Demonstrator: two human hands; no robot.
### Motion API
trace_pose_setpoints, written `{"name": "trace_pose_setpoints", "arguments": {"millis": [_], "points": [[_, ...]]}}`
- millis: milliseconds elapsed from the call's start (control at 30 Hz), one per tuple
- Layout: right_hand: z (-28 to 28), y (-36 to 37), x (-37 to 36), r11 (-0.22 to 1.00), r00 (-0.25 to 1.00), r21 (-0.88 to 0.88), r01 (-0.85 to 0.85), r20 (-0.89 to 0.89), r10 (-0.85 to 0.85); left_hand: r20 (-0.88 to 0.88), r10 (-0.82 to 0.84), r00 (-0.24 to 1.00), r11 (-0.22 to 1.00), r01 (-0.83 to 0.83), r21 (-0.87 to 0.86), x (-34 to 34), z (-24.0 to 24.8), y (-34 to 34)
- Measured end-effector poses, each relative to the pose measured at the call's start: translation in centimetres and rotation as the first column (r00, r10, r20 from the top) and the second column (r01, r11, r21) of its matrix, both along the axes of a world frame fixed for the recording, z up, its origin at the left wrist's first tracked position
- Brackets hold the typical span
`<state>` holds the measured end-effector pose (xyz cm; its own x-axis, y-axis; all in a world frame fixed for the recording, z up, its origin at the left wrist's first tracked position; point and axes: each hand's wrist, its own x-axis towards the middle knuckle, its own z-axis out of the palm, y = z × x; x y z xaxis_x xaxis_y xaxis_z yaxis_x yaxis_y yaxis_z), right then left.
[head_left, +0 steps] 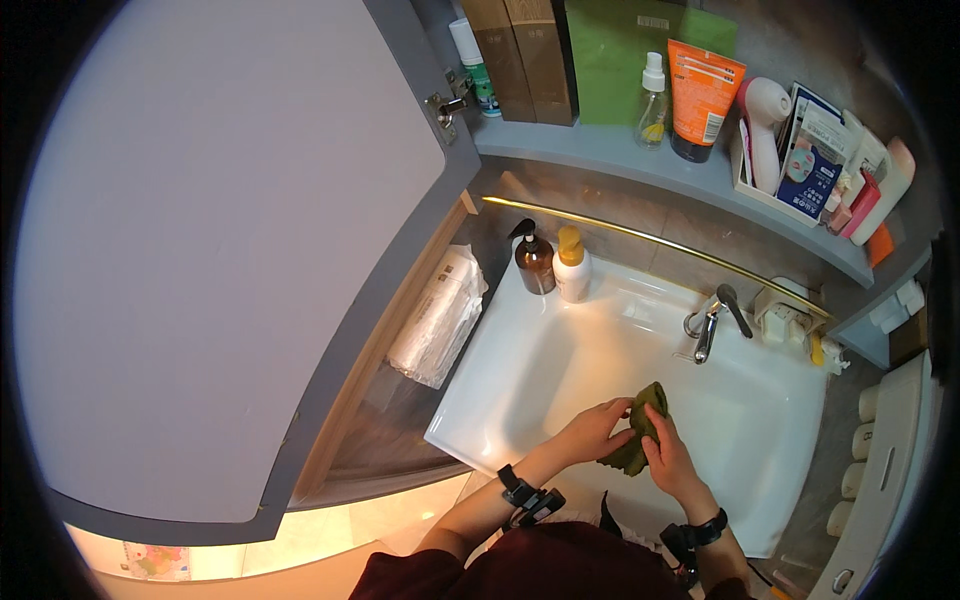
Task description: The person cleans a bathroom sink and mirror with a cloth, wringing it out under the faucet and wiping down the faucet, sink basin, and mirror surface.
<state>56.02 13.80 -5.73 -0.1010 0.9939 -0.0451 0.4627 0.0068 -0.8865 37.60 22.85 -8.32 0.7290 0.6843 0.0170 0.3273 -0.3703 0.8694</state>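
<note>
Between my two hands is a crumpled olive-green cloth (636, 455), held above the front part of a white sink (530, 370). My left hand (597, 432) grips the cloth's left side, its fingers bent against it. From the right, my right hand (670, 455) presses its thumb and fingers onto the cloth's other side. Beyond the hands stands a chrome faucet (706, 335) with a dark lever; whether water runs is not visible. On the sink's back left corner stand a brown pump bottle (535, 265) and a white bottle with a yellow pump (572, 268).
A large open cabinet door (230, 250) fills the left side. Overhead, a shelf (600, 140) carries an orange tube (702, 100), a spray bottle (652, 105) and a white organizer box (780, 205). A brass rail (650, 238) crosses behind the sink. Wrapped tissues (440, 315) hang on the left wall.
</note>
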Motion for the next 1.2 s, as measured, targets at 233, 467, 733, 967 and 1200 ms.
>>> {"name": "trace_pose_setpoints", "arguments": {"millis": [233, 467, 733, 967, 1200], "points": [[-3.4, -1.6, 1.7, 0.995, 0.992, -0.078, 0.065, 0.113, -0.056, 0.048, -0.086, 0.995, 0.985, 0.078, 0.152, -0.8, -2.0, 0.7], [-6.3, -2.2, 3.6, 0.965, 0.991, -0.228, 0.127, 0.069, -0.114, -0.178, -0.065, 0.982, 0.998, 0.061, -0.025, 0.6, -4.2, 0.9], [-7.3, -2.1, 2.7, 0.962, 0.970, -0.207, 0.179, -0.125, -0.207, -0.346, -0.168, 0.923, 0.983, 0.185, 0.015, 0.3, -3.3, 3.3], [-7.0, -1.7, 3.8, 0.960, 0.985, -0.266, 0.092, -0.115, -0.126, -0.351, -0.256, 0.901, 0.967, 0.241, -0.084, -1.5, -4.1, 5.7], [-10.3, -1.3, 6.6, 0.927, 0.942, -0.203, 0.314, 0.185, -0.278, -0.266, -0.054, 0.962, 0.998, 0.044, -0.043, -2.5, -8.2, 6.6]]}}
